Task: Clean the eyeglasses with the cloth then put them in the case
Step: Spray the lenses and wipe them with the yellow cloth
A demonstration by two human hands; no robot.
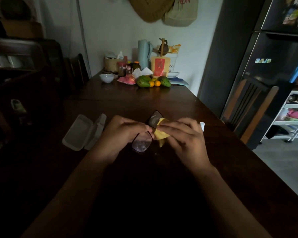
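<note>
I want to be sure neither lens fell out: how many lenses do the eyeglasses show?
2. One lens sits nearest the camera, under the left hand; the other lens is farther off, partly covered by the yellow cloth held by the right hand.

head view, downward over table (162, 103)

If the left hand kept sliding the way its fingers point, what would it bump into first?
Probably the yellow cloth, pinched in the right hand just beyond the left hand. Depth is hard to judge, but they look nearly touching over the eyeglasses.
</note>
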